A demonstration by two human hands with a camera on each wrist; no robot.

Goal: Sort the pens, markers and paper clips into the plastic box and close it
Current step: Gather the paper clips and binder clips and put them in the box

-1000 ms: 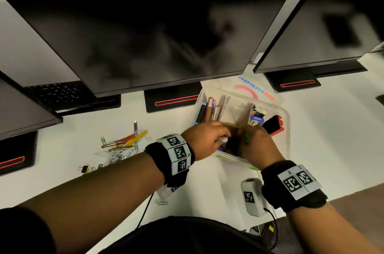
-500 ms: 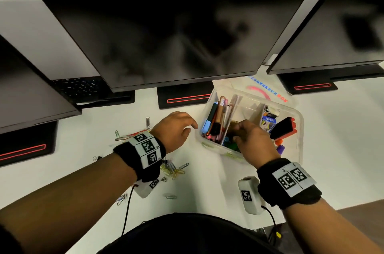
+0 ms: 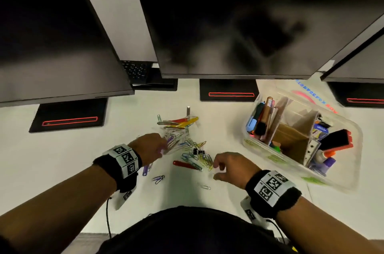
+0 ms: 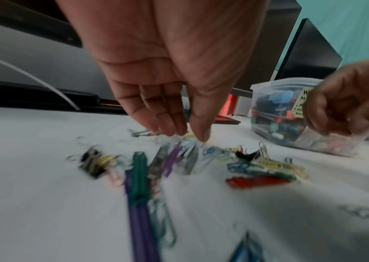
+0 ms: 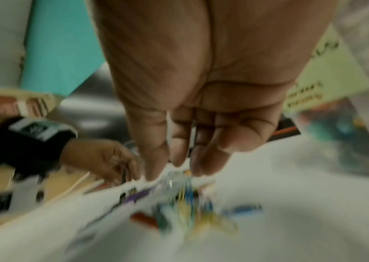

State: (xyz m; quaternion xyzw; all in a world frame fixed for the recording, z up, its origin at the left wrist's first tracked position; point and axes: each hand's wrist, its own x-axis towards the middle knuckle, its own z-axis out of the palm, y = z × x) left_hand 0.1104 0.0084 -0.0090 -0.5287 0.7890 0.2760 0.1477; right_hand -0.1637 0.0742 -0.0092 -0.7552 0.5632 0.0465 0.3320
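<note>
Pens and markers (image 3: 262, 117) stand packed in the left compartment of the clear plastic box (image 3: 340, 183), their long axes running from near the person toward the monitors; a cardboard divider (image 3: 291, 129) walls off a brown middle section, and the right section holds a black and red eraser (image 3: 337, 139) and small bottles. The box is open and sits on the white desk (image 3: 62, 160), right of the scattered paper clips (image 3: 187, 147). Most clips lie flat, pointing every way; a red clip (image 3: 182, 164) lies roughly left to right. Left hand (image 3: 149, 146) reaches down with fingers nearly straight and close together, tips touching the clips. Right hand (image 3: 230, 167) hovers at the pile's near edge, fingers loosely curled; whether they pinch a clip cannot be told.
</note>
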